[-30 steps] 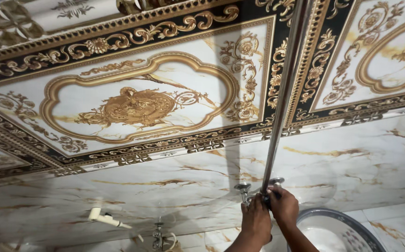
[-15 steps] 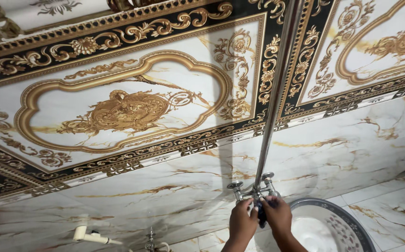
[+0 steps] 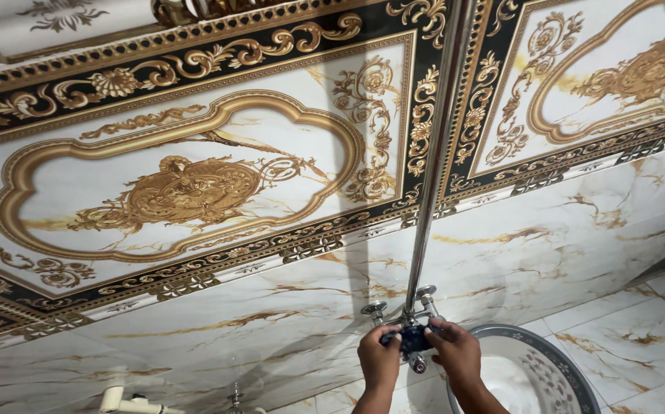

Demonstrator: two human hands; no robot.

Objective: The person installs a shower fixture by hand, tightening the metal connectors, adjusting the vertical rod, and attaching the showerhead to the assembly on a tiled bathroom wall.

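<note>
A chrome shower pipe (image 3: 434, 161) runs up the tiled wall from a chrome mixer valve (image 3: 411, 328) with two round knobs. My left hand (image 3: 379, 359) and my right hand (image 3: 455, 354) both grip the dark lower part of the valve, one on each side. A small chrome outlet shows just below, between my hands. My fingers hide what the dark part is.
The wall has white marble-look tiles (image 3: 271, 330) below and ornate gold-and-black decorative tiles (image 3: 187, 184) above. A round patterned basin (image 3: 532, 368) sits at the lower right on the tiled floor (image 3: 631, 345). A white tap fitting (image 3: 122, 400) and a small chrome tap (image 3: 235, 397) stick out low on the wall.
The view has tilted down and to the right, so the valve and my hands sit higher in the picture. Both hands stay on the valve.
</note>
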